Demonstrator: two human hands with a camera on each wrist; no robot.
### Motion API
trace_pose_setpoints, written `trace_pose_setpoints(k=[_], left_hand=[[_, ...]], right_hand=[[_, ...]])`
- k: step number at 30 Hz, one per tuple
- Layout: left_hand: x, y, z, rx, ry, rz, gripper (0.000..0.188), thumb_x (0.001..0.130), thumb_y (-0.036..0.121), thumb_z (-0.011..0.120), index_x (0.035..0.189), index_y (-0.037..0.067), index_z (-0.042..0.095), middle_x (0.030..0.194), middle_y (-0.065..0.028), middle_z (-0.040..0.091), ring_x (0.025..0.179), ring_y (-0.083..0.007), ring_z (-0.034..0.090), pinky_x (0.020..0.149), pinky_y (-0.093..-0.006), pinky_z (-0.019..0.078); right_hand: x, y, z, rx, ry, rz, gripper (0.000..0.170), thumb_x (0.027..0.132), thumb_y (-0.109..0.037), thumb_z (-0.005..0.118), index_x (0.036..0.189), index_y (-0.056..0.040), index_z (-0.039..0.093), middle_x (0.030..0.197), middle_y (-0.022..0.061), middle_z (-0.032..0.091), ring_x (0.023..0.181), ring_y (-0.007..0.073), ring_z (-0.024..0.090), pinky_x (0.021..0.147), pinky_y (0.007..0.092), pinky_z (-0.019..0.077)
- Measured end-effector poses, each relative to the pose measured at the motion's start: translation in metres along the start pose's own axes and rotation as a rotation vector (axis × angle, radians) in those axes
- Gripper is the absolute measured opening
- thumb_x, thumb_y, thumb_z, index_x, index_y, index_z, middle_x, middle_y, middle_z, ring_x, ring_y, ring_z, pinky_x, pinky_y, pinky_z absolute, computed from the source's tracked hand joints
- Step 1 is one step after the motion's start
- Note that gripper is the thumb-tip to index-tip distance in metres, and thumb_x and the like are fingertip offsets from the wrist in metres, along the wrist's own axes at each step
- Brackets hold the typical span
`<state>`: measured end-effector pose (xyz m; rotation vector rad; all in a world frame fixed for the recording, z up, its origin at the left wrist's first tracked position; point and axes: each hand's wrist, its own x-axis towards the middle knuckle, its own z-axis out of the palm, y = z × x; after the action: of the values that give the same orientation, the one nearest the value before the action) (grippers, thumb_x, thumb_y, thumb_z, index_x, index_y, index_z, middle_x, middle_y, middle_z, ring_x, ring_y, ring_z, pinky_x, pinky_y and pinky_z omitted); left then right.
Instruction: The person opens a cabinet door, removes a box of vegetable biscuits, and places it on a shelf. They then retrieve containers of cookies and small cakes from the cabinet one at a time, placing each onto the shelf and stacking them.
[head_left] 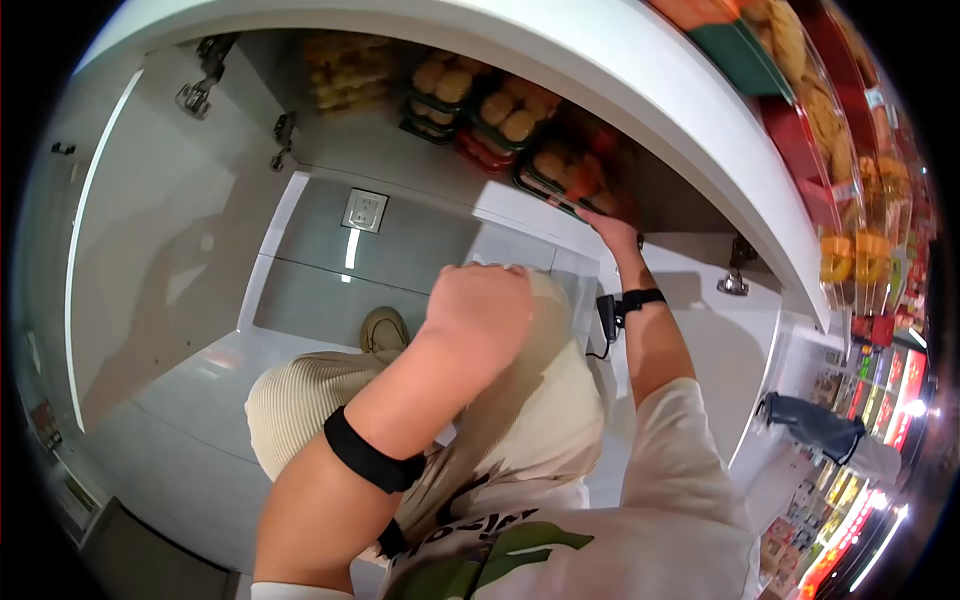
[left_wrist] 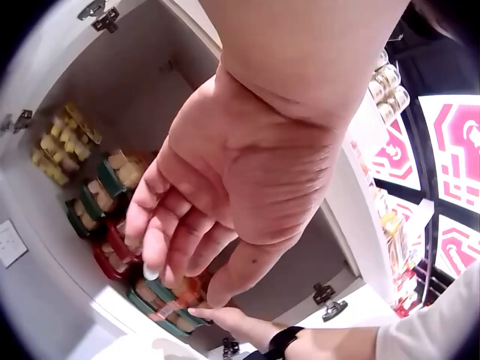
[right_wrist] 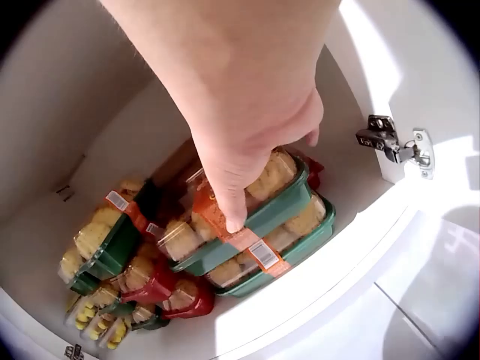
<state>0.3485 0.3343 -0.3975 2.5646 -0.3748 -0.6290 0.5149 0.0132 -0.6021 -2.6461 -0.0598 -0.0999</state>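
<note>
In the cabinet, my right hand point(right_wrist: 247, 142) grips the upper of two stacked green-tray packs of round pastries point(right_wrist: 281, 180). Its thumb lies on the orange label at the front; the fingers on the far side are mostly hidden. Directly beneath is the lower green-tray pack point(right_wrist: 307, 217). My left hand point(head_left: 480, 310) hangs over my knee with nothing in it. Its loosely curled fingers point(left_wrist: 176, 232) show from the palm side in the left wrist view, overlapping the packs behind.
Red-tray packs point(right_wrist: 187, 296), more green-tray packs point(right_wrist: 112, 251) and yellow packs point(left_wrist: 64, 146) stand along the cabinet floor. The counter edge point(head_left: 560, 60) curves overhead. Open doors point(head_left: 150, 230) with metal hinges point(right_wrist: 397, 142) flank the opening. A wall socket point(head_left: 365, 210) sits below.
</note>
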Motion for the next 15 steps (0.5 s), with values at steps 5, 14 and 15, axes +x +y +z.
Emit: trace_pose_setpoints(k=[5, 14, 15], left_hand=[[-0.001, 0.026, 0.005, 0.090, -0.061, 0.043, 0.026, 0.079, 0.010, 0.057, 0.104, 0.001, 0.061, 0.092, -0.0150, 0.070, 0.086, -0.0314, 0.069, 0.078, -0.0416, 0.0527], [0.004, 0.045, 0.012, -0.039, 0.013, 0.108, 0.026, 0.081, 0.008, 0.055, 0.105, 0.001, 0.060, 0.093, -0.0161, 0.069, 0.089, -0.0314, 0.068, 0.078, -0.0425, 0.0520], [0.006, 0.041, 0.014, -0.041, 0.001, 0.087, 0.027, 0.080, 0.009, 0.056, 0.106, 0.001, 0.060, 0.093, -0.0165, 0.069, 0.088, -0.0318, 0.067, 0.078, -0.0423, 0.0520]], right_hand=[[0.010, -0.040, -0.014, -0.335, -0.095, -0.011, 0.104, 0.054, -0.033, 0.093, 0.142, -0.0174, 0.040, 0.142, 0.0134, 0.044, 0.132, 0.0328, 0.040, 0.111, 0.0438, 0.0353], [0.049, -0.054, -0.007, -0.255, -0.478, -0.067, 0.113, 0.043, -0.038, 0.094, 0.139, -0.0098, 0.041, 0.137, 0.0225, 0.044, 0.130, 0.0423, 0.039, 0.108, 0.0495, 0.0349], [0.047, -0.057, -0.003, -0.272, -0.440, -0.053, 0.109, 0.046, -0.033, 0.093, 0.139, -0.0085, 0.042, 0.136, 0.0206, 0.046, 0.130, 0.0401, 0.041, 0.109, 0.0478, 0.0347]])
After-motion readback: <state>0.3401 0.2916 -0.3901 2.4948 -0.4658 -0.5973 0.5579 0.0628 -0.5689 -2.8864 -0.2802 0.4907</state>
